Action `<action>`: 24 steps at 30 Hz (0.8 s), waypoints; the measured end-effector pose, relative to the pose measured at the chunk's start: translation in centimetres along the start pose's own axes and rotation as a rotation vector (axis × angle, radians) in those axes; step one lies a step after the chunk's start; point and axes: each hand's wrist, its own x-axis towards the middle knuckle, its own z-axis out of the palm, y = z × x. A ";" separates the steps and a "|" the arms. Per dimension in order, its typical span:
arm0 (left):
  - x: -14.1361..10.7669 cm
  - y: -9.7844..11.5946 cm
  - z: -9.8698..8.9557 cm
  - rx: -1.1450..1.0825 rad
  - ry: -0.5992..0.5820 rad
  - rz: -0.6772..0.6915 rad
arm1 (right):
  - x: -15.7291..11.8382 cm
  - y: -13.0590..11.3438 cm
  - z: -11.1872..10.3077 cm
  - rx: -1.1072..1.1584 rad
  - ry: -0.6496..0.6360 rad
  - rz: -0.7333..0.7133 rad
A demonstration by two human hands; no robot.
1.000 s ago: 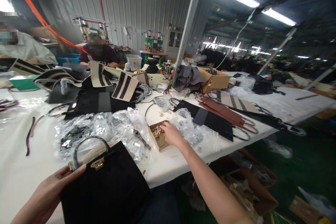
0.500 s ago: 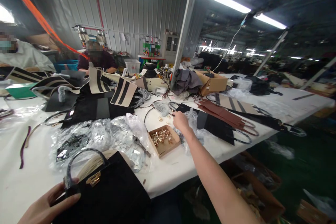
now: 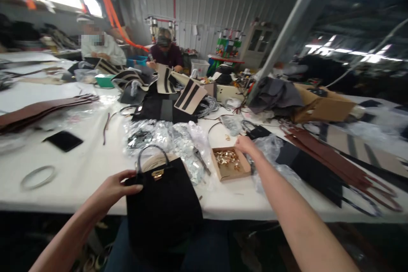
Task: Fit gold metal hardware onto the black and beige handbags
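Black boxy fabric-looking handbag (image 3: 164,208) with gold clasp (image 3: 157,174) upright over lap, at near edge of white-covered worktop (image 3: 79,174). Left-hand grip (image 3: 119,187) closed on bag's upper left corner, thumb across front. Beyond, shallow brown cardboard box (image 3: 237,175) with small gold metal fittings (image 3: 227,157). Right-hand grip (image 3: 247,145) curled by box's far right corner; cannot tell whether anything held. Farther, beige-and-black striped panel (image 3: 190,95); then seated co-worker in dark top (image 3: 167,55).

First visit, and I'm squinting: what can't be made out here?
Head view:
Right hand: whether holding anything, hidden by itself.
Black bag: its back, hidden by its front.
Gold pieces: exact count, too small and blurred.
Brown stack, left: outer end, cut off by picture edge.
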 end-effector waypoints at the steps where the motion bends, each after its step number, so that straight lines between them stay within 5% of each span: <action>1: -0.6 0.1 0.4 -0.053 0.033 0.008 | 0.1 0.1 -0.1 -0.002 -0.025 -0.016; 5: -1.9 -0.5 2.2 -0.207 0.141 0.005 | 0.9 -1.2 -1.7 0.018 0.116 0.027; 9: -2.3 -0.9 3.2 -0.179 0.207 0.049 | -4.8 -8.7 -2.9 0.521 0.385 -0.095; 10: -2.3 -1.0 3.2 -0.175 0.223 0.052 | -7.8 -11.6 -2.5 0.745 0.303 -0.177; 13: -2.5 -1.3 2.6 -0.203 0.198 0.054 | -17.4 -20.8 0.6 1.069 -0.258 -0.417; 16: -3.0 -1.8 1.8 -0.225 0.119 0.064 | -23.1 -27.3 5.2 1.100 -0.440 -0.525; 19: -3.9 -2.6 1.3 -0.262 0.071 0.048 | -23.9 -29.2 8.3 1.240 -0.514 -0.484; 24: -4.8 -4.2 2.4 -0.129 0.141 0.141 | -22.5 -28.7 9.2 1.333 -0.590 -0.413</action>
